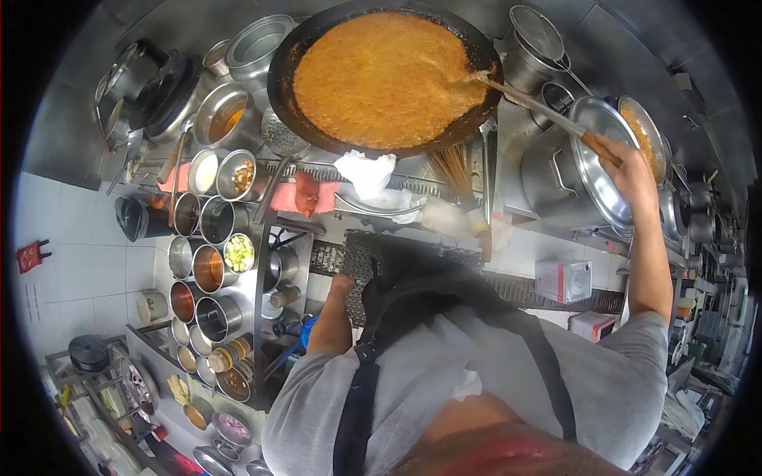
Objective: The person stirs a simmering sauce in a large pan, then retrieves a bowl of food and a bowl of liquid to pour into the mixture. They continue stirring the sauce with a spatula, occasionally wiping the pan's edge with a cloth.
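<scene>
My right hand [635, 176] is closed around the wooden grip of a long-handled stirring tool [548, 111], whose metal shaft slants left to a big black wok [279, 101]. The tool's far end dips into the thick orange-brown sauce [381, 83] at the wok's right side, so I cannot make out whether it is a ladle or a spatula. My left hand [343, 282] hangs low beside the dark apron [421, 282]; its fingers are not clearly visible. In front of the wok lies a crumpled white cloth [367, 172].
Several metal pots of liquids and chopped food crowd the rack at left, among them one with green pieces [239, 252]. To the right stands a large lidded stockpot [548, 174]. A bamboo brush [458, 174] rests by the wok; a square tin [563, 281] sits lower right.
</scene>
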`<action>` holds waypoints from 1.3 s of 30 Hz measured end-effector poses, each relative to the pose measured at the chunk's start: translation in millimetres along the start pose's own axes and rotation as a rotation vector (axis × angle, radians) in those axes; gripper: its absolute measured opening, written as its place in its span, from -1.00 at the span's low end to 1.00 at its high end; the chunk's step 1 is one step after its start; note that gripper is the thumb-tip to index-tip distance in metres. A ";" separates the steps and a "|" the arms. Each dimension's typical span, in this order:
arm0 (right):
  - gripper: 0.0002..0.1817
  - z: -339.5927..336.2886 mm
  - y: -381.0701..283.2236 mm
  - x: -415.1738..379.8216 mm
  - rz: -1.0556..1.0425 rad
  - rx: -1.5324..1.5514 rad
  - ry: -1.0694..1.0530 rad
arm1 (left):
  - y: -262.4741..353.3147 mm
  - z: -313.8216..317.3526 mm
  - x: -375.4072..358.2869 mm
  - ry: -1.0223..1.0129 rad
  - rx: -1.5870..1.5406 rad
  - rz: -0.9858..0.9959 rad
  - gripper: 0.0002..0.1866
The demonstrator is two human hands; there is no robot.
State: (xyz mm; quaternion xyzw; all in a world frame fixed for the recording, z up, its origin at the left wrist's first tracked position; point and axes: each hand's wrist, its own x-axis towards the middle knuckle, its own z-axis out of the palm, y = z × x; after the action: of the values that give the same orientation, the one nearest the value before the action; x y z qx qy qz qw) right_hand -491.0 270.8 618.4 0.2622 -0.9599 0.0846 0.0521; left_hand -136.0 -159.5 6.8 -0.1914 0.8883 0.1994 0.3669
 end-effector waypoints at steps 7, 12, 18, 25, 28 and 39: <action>-0.55 54.3 -26.1 -36.3 -0.157 0.109 -0.051 | 11.8 22.7 -13.2 0.044 -0.213 -0.082 -0.58; -0.53 127.1 -54.9 -10.2 -0.245 0.080 -0.089 | -5.1 44.7 -21.0 -0.056 0.066 0.036 -0.56; -0.51 188.8 -86.0 65.9 -0.168 0.008 -0.125 | -22.7 65.7 -54.0 -0.021 -0.462 -0.295 -0.56; -0.51 225.0 -83.9 155.7 -0.218 0.042 0.075 | -8.6 45.7 -95.4 0.060 -0.147 -0.213 -0.73; -0.52 213.1 -82.9 175.3 -0.143 0.062 0.084 | -21.7 71.7 -92.3 0.082 -0.134 -0.203 -0.70; -0.54 110.4 -2.3 131.1 0.029 0.202 -0.011 | -12.2 59.6 -67.2 -0.104 -0.076 -0.164 -0.72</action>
State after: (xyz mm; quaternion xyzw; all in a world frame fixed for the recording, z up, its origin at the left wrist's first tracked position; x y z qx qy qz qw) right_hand -608.3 183.1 529.5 0.2526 -0.9505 0.1801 0.0189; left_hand -51.6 -127.4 14.3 -0.2666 0.8412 0.2119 0.4200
